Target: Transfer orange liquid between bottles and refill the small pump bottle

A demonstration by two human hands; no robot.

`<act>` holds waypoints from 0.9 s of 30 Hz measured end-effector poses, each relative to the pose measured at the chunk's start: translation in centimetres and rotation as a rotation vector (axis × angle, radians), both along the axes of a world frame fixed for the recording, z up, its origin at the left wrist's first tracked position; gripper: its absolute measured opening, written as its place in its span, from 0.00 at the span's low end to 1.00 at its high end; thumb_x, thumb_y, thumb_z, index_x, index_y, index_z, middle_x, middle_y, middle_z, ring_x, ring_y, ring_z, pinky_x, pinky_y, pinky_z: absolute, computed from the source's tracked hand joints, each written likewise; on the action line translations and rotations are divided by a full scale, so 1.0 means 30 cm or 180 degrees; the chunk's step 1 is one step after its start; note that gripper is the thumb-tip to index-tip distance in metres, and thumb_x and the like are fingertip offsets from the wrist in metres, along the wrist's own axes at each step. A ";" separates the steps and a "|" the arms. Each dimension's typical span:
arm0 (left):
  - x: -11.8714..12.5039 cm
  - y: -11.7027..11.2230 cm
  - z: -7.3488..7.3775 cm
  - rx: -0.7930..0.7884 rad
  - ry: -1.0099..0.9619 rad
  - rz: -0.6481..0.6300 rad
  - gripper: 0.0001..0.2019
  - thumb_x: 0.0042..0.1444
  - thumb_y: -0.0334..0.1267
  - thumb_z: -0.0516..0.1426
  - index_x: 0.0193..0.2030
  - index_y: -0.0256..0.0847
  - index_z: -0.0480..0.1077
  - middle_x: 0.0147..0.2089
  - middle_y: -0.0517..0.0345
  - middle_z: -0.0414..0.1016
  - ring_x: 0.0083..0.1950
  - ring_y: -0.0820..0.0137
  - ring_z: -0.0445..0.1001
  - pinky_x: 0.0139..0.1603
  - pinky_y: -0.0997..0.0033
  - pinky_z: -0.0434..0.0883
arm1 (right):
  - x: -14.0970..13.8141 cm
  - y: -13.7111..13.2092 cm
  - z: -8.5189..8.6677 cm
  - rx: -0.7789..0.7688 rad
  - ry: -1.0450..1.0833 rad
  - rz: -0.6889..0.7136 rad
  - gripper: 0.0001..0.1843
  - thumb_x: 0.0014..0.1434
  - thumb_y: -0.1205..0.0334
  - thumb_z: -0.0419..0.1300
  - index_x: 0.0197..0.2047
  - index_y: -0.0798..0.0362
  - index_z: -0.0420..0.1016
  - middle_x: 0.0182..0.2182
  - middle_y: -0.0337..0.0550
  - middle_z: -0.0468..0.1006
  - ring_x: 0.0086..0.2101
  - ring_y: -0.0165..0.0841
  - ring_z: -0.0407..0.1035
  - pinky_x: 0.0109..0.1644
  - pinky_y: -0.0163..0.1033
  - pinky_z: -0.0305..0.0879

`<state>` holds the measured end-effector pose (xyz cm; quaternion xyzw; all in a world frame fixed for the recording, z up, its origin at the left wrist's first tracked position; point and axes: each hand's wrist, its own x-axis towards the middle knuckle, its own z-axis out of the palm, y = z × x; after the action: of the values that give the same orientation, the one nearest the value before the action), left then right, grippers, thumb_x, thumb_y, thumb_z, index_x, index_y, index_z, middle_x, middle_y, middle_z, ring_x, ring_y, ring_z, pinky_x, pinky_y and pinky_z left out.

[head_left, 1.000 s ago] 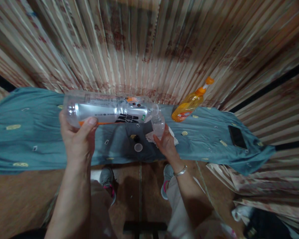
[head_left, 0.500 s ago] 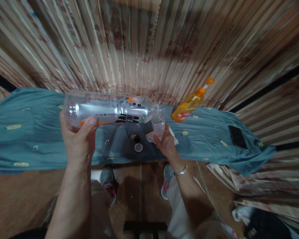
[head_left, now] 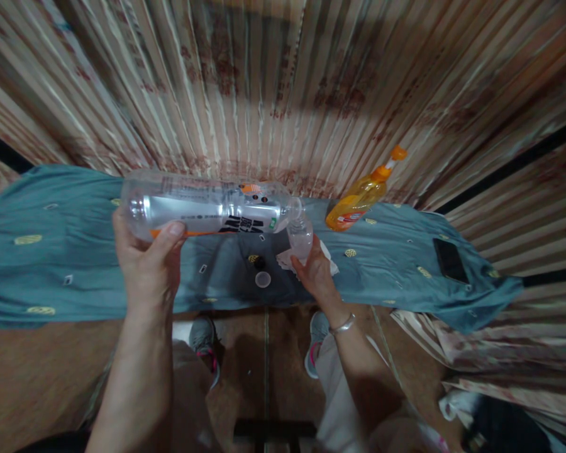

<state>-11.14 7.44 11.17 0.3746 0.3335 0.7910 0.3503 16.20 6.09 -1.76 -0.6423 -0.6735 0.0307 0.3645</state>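
My left hand [head_left: 146,264] is closed around the base end of a large clear plastic bottle [head_left: 207,207], held on its side with its open mouth pointing right. That mouth rests over the top of a small clear bottle [head_left: 300,237], which my right hand [head_left: 317,275] grips from below, just above the table. A white tissue [head_left: 283,259] lies under my right hand. A white bottle cap [head_left: 263,279] and a small dark cap [head_left: 259,262] sit on the blue cloth between my hands.
The blue patterned cloth [head_left: 51,264] covers a long narrow table in front of a striped curtain [head_left: 264,82]. An orange dish-soap bottle [head_left: 361,198] stands at the back right. A black phone [head_left: 448,259] lies near the right end. My shoes [head_left: 202,340] show below the table edge.
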 end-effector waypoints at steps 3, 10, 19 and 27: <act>-0.001 0.001 0.001 0.0017 -0.0015 -0.0006 0.28 0.27 0.32 0.75 0.38 0.47 0.74 0.35 0.66 0.76 0.35 0.73 0.72 0.32 0.76 0.72 | 0.001 0.002 -0.002 0.0038 0.0011 -0.0021 0.38 0.61 0.63 0.63 0.71 0.63 0.58 0.58 0.70 0.79 0.56 0.56 0.77 0.61 0.64 0.73; -0.005 0.002 -0.008 0.0031 0.0220 0.0065 0.25 0.31 0.34 0.73 0.39 0.47 0.73 0.39 0.64 0.77 0.36 0.73 0.72 0.35 0.72 0.73 | 0.001 0.003 -0.004 0.0065 -0.0019 -0.0042 0.37 0.61 0.63 0.63 0.70 0.61 0.59 0.57 0.66 0.80 0.55 0.53 0.78 0.60 0.63 0.75; -0.004 0.003 -0.007 0.0037 -0.0033 0.0007 0.28 0.26 0.30 0.75 0.38 0.46 0.74 0.37 0.64 0.77 0.36 0.73 0.72 0.33 0.76 0.72 | 0.003 -0.001 -0.001 0.0005 0.0043 -0.0017 0.39 0.61 0.63 0.64 0.72 0.61 0.58 0.58 0.69 0.79 0.56 0.56 0.77 0.60 0.66 0.74; -0.011 0.010 -0.025 0.0033 0.0184 0.0067 0.27 0.32 0.34 0.73 0.42 0.49 0.73 0.37 0.65 0.76 0.33 0.74 0.70 0.32 0.74 0.70 | 0.003 0.000 -0.004 0.0006 0.0031 -0.0019 0.37 0.62 0.60 0.61 0.71 0.63 0.58 0.57 0.70 0.79 0.55 0.57 0.78 0.59 0.67 0.74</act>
<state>-11.46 7.73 10.43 0.3956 0.3434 0.7852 0.3303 16.27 6.08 -1.88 -0.6439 -0.6698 0.0320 0.3685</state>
